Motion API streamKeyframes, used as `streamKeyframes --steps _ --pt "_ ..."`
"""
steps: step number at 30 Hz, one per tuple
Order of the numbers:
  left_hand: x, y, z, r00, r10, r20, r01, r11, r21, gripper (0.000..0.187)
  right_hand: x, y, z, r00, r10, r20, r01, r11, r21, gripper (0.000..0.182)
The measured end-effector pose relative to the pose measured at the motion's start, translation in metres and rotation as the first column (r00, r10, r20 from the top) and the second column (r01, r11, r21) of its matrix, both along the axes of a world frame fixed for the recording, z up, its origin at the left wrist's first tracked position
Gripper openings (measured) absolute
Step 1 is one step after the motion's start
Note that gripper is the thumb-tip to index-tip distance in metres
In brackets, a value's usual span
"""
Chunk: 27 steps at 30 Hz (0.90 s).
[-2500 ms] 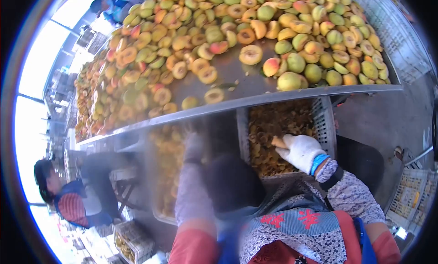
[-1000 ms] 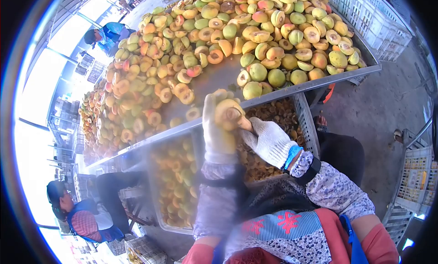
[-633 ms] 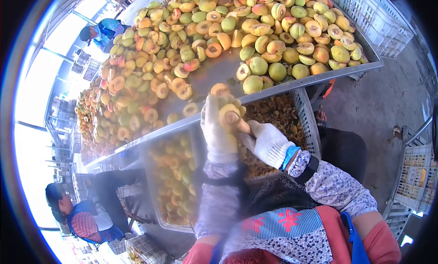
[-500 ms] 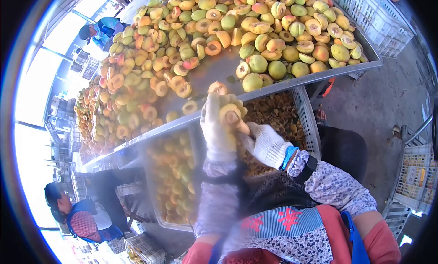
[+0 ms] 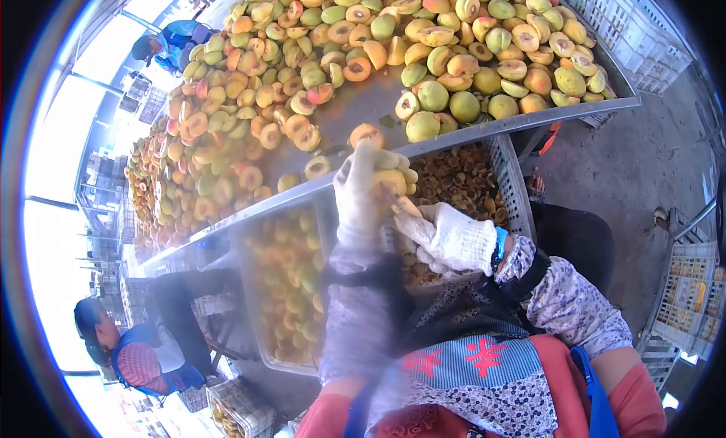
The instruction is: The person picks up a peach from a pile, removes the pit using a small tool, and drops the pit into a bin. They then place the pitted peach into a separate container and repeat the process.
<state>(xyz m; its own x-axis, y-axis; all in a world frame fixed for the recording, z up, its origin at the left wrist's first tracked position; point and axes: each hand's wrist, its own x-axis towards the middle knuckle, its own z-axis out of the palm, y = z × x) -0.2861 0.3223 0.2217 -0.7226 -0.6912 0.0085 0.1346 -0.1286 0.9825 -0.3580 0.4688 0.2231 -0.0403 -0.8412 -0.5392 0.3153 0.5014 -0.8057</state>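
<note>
My left hand (image 5: 358, 192), in a white glove, is closed around a cut yellow peach half (image 5: 389, 182) with its cut face toward me. In my right hand (image 5: 457, 240), also gloved, is a small pitting tool (image 5: 407, 206) with a light handle; its metal end points into the peach half, and its tip cannot be made out. Just beyond my left fingertips, another peach half (image 5: 367, 136) lies at the edge of the metal table (image 5: 352, 128). Below my hands stands a crate (image 5: 513, 182) holding many brown pits.
Heaps of whole and halved peaches (image 5: 302, 52) cover much of the table. A tub of peach halves (image 5: 283, 294) stands below its edge, left of my forearm. Two people (image 5: 144, 355) work at left. Stacked white crates (image 5: 624, 37) stand at right.
My right hand has drawn back slightly to the right, and more of the tool shows. My left hand keeps hold of the peach half. The view has shifted a little.
</note>
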Motion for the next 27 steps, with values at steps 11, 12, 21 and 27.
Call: streamKeyframes --steps 11,12,21,27 --pt "-0.007 0.012 -0.003 0.997 0.07 0.028 -0.071 0.997 0.019 0.027 0.013 0.0 -0.004 0.99 -0.134 0.035 0.135 0.991 -0.024 0.05" --pt "-0.007 0.014 -0.003 0.994 0.108 0.014 -0.109 0.986 0.123 0.03 0.013 0.001 -0.008 0.99 -0.141 -0.003 0.14 0.989 -0.048 0.051" --pt "0.001 0.013 0.006 0.992 -0.113 0.062 0.088 0.944 0.318 0.039 -0.004 0.01 0.005 0.993 0.054 0.101 -0.063 0.994 0.091 0.05" --pt "-0.006 0.011 -0.003 0.911 0.096 -0.401 0.223 0.703 0.675 0.035 0.009 0.005 -0.003 0.991 0.008 -0.133 -0.045 0.959 -0.279 0.044"
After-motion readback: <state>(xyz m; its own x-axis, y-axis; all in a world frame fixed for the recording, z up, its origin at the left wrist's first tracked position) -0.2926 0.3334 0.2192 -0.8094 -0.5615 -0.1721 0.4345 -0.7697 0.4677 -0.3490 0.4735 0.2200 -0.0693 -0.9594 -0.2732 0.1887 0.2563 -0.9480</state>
